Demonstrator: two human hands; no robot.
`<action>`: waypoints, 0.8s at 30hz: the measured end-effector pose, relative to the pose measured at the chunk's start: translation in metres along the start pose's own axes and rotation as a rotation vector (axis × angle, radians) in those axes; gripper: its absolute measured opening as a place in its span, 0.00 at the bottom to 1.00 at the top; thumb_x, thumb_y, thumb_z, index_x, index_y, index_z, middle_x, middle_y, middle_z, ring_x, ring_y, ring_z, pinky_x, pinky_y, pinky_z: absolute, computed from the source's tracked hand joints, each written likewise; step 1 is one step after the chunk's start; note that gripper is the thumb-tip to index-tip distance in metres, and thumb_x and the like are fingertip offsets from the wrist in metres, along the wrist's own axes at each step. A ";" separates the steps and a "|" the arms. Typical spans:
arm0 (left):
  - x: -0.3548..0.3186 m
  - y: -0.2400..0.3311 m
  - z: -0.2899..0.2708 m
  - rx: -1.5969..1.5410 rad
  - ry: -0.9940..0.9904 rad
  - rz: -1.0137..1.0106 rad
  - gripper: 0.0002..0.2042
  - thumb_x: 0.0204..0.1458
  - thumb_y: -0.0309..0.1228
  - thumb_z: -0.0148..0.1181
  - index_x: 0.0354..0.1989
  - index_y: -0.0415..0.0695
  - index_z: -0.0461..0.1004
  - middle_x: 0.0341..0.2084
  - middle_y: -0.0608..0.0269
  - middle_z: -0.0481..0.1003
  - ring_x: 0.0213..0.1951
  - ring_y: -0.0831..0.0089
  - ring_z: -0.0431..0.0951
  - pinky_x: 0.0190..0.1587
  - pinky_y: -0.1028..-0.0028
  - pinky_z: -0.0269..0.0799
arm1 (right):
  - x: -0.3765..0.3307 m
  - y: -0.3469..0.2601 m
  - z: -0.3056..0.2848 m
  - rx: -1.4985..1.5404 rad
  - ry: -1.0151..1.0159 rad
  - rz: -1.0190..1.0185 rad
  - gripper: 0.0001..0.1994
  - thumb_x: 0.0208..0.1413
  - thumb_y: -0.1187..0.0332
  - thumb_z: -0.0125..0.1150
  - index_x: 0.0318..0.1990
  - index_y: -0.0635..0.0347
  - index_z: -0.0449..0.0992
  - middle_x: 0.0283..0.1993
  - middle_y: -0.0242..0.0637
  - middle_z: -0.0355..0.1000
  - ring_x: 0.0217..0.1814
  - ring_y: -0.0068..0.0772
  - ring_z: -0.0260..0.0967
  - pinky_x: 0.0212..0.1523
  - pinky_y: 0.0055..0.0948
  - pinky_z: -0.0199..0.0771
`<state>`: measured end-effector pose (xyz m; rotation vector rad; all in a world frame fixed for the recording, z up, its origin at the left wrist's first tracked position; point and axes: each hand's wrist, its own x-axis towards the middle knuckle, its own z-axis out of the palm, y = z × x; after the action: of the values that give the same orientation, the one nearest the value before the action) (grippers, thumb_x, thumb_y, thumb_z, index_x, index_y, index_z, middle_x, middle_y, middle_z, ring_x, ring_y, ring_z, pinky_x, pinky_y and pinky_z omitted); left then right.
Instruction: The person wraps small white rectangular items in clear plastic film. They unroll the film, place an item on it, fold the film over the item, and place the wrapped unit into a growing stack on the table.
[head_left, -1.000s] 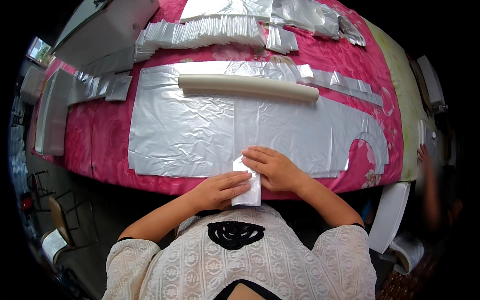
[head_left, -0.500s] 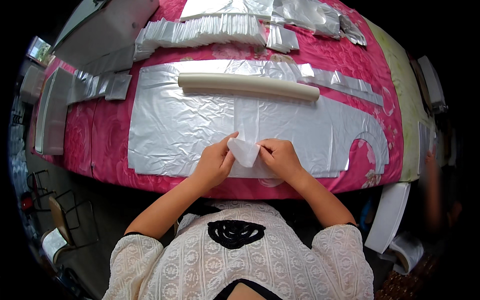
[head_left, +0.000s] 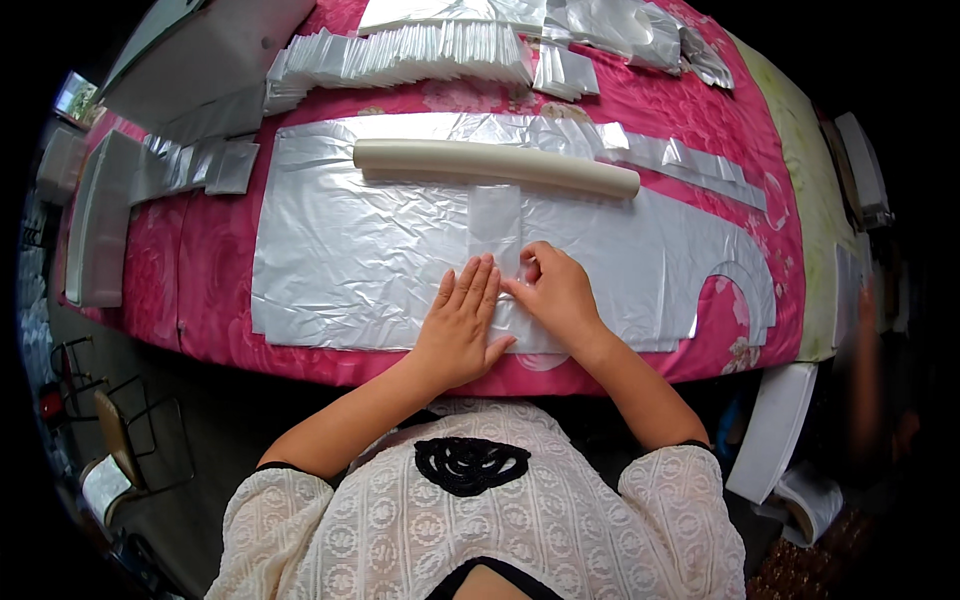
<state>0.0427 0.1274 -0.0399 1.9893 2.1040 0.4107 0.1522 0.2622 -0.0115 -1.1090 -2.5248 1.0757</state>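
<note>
A narrow strip of thin clear plastic film (head_left: 493, 215) lies on a stack of wide translucent plastic sheets (head_left: 350, 260). My left hand (head_left: 462, 325) is pressed flat over the strip's near part, fingers stretched out and thumb apart. To its right, my right hand (head_left: 552, 292) is closed, thumb and forefinger pinching at the strip's right edge; the exact grip is partly hidden by the fingers. Beyond both hands a long cream-coloured tube (head_left: 495, 168) rests across the sheets, close to the strip's far end.
A long row of folded plastic pieces (head_left: 410, 55) stands at the back, with a smaller pile (head_left: 565, 73) beside it. White boxes (head_left: 105, 220) and more folded film (head_left: 225, 168) are at the left. A pink flowered cloth (head_left: 225, 290) covers the table. A chair (head_left: 118, 435) stands lower left.
The near end of the strip, held up between both hands before, is now down on the sheets. My left hand has gone from pinching to lying flat; my right hand has moved slightly away from me.
</note>
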 end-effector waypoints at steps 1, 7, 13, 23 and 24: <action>0.000 0.001 0.001 -0.009 0.002 -0.003 0.38 0.49 0.47 0.49 0.62 0.31 0.47 0.64 0.44 0.45 0.67 0.56 0.42 0.66 0.59 0.33 | -0.003 0.005 0.005 -0.114 0.118 -0.132 0.19 0.43 0.64 0.65 0.42 0.65 0.73 0.45 0.47 0.71 0.43 0.37 0.71 0.42 0.30 0.70; 0.003 -0.007 -0.002 -0.091 0.074 0.026 0.33 0.47 0.38 0.55 0.59 0.34 0.54 0.61 0.46 0.52 0.64 0.55 0.50 0.64 0.60 0.43 | 0.017 0.028 -0.005 -0.289 0.081 -0.782 0.24 0.43 0.66 0.63 0.50 0.64 0.69 0.57 0.44 0.64 0.60 0.43 0.59 0.59 0.36 0.60; 0.008 -0.034 -0.008 -0.140 0.248 0.231 0.15 0.45 0.28 0.56 0.41 0.35 0.70 0.45 0.54 0.70 0.49 0.60 0.70 0.51 0.67 0.66 | 0.027 0.026 -0.016 -0.119 -0.082 -0.683 0.22 0.43 0.74 0.59 0.51 0.63 0.70 0.57 0.43 0.64 0.61 0.44 0.59 0.60 0.36 0.59; 0.003 -0.030 -0.020 -0.334 0.173 0.272 0.09 0.39 0.26 0.60 0.31 0.40 0.71 0.40 0.59 0.74 0.42 0.63 0.75 0.45 0.68 0.72 | 0.022 0.031 -0.003 -0.054 0.007 -0.727 0.17 0.37 0.83 0.54 0.39 0.61 0.75 0.44 0.39 0.72 0.46 0.40 0.69 0.47 0.33 0.71; -0.003 -0.028 -0.025 -0.385 0.164 0.323 0.11 0.39 0.27 0.60 0.34 0.39 0.71 0.41 0.58 0.73 0.43 0.63 0.74 0.46 0.67 0.71 | 0.014 0.030 -0.001 -0.054 -0.001 -0.754 0.16 0.37 0.83 0.54 0.38 0.61 0.75 0.42 0.38 0.73 0.44 0.40 0.70 0.45 0.32 0.71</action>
<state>0.0079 0.1221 -0.0267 2.1076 1.6199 0.9835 0.1600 0.2860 -0.0327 -0.1012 -2.6076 0.7813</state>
